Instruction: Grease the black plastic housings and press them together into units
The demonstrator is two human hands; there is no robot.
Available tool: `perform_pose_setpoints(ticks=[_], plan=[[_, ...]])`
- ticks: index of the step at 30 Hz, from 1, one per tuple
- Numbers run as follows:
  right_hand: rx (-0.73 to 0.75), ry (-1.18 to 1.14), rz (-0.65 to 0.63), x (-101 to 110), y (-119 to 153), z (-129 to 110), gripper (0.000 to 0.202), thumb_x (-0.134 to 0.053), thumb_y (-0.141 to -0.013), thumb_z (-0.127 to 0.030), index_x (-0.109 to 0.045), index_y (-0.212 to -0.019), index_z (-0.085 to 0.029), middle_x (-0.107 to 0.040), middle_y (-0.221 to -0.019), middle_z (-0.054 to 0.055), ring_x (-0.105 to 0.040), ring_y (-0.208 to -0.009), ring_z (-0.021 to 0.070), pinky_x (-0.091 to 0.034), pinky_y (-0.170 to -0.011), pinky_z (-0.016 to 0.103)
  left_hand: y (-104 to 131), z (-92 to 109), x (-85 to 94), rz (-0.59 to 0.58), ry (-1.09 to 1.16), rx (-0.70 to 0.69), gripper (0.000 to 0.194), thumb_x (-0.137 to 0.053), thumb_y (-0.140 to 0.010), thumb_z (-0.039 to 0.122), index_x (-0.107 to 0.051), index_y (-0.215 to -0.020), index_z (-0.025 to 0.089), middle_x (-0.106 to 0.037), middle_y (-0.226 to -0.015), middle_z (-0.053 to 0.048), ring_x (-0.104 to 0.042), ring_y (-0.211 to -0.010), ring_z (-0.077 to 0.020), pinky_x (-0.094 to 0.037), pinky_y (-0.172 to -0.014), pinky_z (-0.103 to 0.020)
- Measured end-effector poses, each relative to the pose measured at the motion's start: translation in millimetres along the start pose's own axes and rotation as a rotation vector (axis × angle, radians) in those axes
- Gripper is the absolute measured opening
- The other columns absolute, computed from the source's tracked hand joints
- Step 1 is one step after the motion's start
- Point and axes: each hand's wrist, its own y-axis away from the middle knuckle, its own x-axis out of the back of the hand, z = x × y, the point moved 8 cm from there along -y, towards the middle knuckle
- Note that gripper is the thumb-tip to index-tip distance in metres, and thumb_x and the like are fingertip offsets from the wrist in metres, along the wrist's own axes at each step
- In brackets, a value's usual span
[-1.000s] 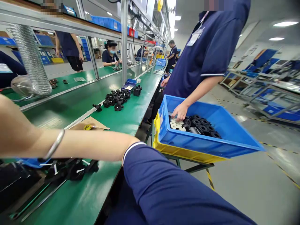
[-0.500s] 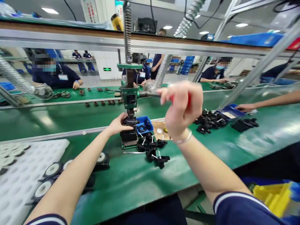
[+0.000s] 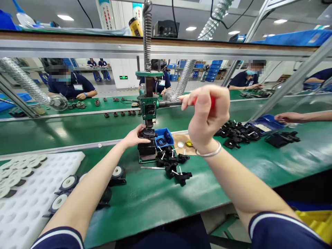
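A green hand-lever press [image 3: 149, 107] with a tall spring stands on the bench. My right hand [image 3: 210, 116] is closed around the red knob [image 3: 212, 102] at the end of its dark lever [image 3: 169, 103], which points roughly level to the right. Under the ram, my left hand [image 3: 134, 137] grips a round black plastic part [image 3: 148, 132] between thumb and fingers, on the black block of the press base [image 3: 147, 158]. The fingertips behind that part are hidden. Just right of the base lie several black parts with white pins [image 3: 172, 162].
A blue bin [image 3: 164, 137] with black rings sits behind those parts. At left are a white dimpled tray [image 3: 75, 160] and black parts with white rings [image 3: 118, 172]. A co-worker's hand [image 3: 287, 117] is beside a blue tray [image 3: 269, 121] at right. A metal rail [image 3: 103, 48] crosses above.
The whole view has shifted slightly, moving things to the right in the picture. My right hand was blurred and now shows sharply, still on the knob. My left hand keeps its hold.
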Motion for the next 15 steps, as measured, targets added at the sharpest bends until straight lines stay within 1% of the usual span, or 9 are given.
perform_pose_setpoints(ticks=[2,3,5,7,8,9,12,13,15], plan=[[-0.03,0.004,-0.082,-7,-7,6,0.014,-0.051,-0.097,-0.036,-0.057,-0.089,-0.026,-0.05,-0.073,-0.003,-0.052,-0.055,0.0079,-0.059,-0.064,0.03,0,-1,-2.8,0.023,-0.009,0.003,0.062,-0.084,-0.063,0.045,-0.049,-0.109,0.023,-0.071,-0.106,-0.004,-0.067,-0.106,-0.0255,-0.048,-0.1,-0.042],[-0.04,0.014,-0.098,-8,-8,7,0.015,-0.051,-0.097,-0.037,-0.057,-0.089,-0.026,-0.05,-0.072,-0.003,-0.052,-0.054,0.008,-0.059,-0.064,0.03,-1,-1,-4.6,0.036,-0.012,0.002,0.062,-0.083,-0.064,0.045,-0.048,-0.11,0.023,-0.071,-0.107,-0.004,-0.067,-0.107,-0.0259,-0.048,-0.1,-0.042],[-0.03,0.034,-0.07,-4,-4,4,0.014,-0.051,-0.097,-0.036,-0.058,-0.089,-0.027,-0.05,-0.072,-0.003,-0.055,-0.059,0.0104,-0.061,-0.069,0.034,-2,-1,-7.7,0.057,-0.008,-0.005,0.062,-0.082,-0.066,0.046,-0.048,-0.112,0.023,-0.07,-0.112,-0.005,-0.066,-0.111,-0.0259,-0.048,-0.102,-0.042],[-0.001,0.046,0.009,4,4,-2,0.011,-0.051,-0.097,-0.034,-0.058,-0.09,-0.028,-0.052,-0.074,-0.002,-0.057,-0.065,0.013,-0.061,-0.075,0.04,-3,-1,-9.2,0.064,-0.003,-0.012,0.062,-0.082,-0.066,0.045,-0.048,-0.113,0.024,-0.07,-0.114,-0.005,-0.065,-0.113,-0.026,-0.047,-0.103,-0.042],[0.014,0.043,0.028,6,7,-5,0.01,-0.051,-0.097,-0.033,-0.058,-0.09,-0.028,-0.053,-0.075,-0.002,-0.057,-0.066,0.0134,-0.061,-0.075,0.041,-4,0,-8.9,0.064,-0.004,-0.012,0.062,-0.083,-0.065,0.045,-0.048,-0.112,0.023,-0.07,-0.114,-0.005,-0.065,-0.113,-0.0264,-0.047,-0.103,-0.042],[0.022,0.037,0.024,6,7,-6,0.01,-0.051,-0.097,-0.033,-0.058,-0.091,-0.028,-0.052,-0.075,-0.002,-0.057,-0.065,0.013,-0.061,-0.073,0.04,-4,0,-8.2,0.06,-0.005,-0.011,0.063,-0.083,-0.064,0.044,-0.049,-0.112,0.023,-0.07,-0.113,-0.006,-0.066,-0.112,-0.0268,-0.047,-0.103,-0.043],[0.001,0.001,-0.09,-3,3,-5,0.011,-0.052,-0.097,-0.032,-0.058,-0.09,-0.027,-0.05,-0.072,-0.003,-0.054,-0.057,0.01,-0.059,-0.063,0.033,-4,3,-5.9,0.022,-0.001,-0.009,0.062,-0.085,-0.062,0.042,-0.051,-0.111,0.022,-0.071,-0.111,-0.005,-0.066,-0.111,-0.027,-0.048,-0.102,-0.043],[-0.015,0.002,-0.1,-4,2,-4,0.011,-0.052,-0.097,-0.032,-0.059,-0.09,-0.027,-0.05,-0.073,-0.002,-0.054,-0.057,0.0101,-0.059,-0.063,0.033,-3,4,-5.5,0.006,0.005,-0.01,0.062,-0.084,-0.062,0.041,-0.051,-0.11,0.022,-0.071,-0.11,-0.005,-0.066,-0.11,-0.0266,-0.048,-0.101,-0.042],[-0.04,0.03,-0.049,-1,6,-2,0.01,-0.052,-0.097,-0.033,-0.059,-0.091,-0.028,-0.051,-0.075,-0.002,-0.058,-0.063,0.0121,-0.06,-0.07,0.037,-3,5,-4.8,-0.016,0.015,-0.011,0.059,-0.084,-0.062,0.041,-0.052,-0.108,0.022,-0.071,-0.109,-0.004,-0.066,-0.109,-0.0255,-0.05,-0.099,-0.04]])
